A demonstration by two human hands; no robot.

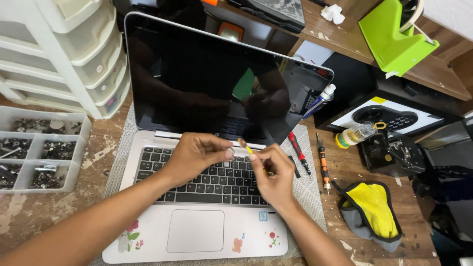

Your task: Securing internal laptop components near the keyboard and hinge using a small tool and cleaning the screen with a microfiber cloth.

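Head view: both hands are hovering over the laptop [197, 231] keyboard, left hand [194, 156] pinching a small key-like piece, right hand [272, 172] pinching a brush [245, 145] at it, piece not yet refitted.

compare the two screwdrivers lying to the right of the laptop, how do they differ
The red screwdriver has a red and black handle and lies on the grey mat, beside the laptop. The orange screwdriver has an orange and black handle and lies farther right, mostly on the bare wooden table. Both are slim, untouched and lying flat.
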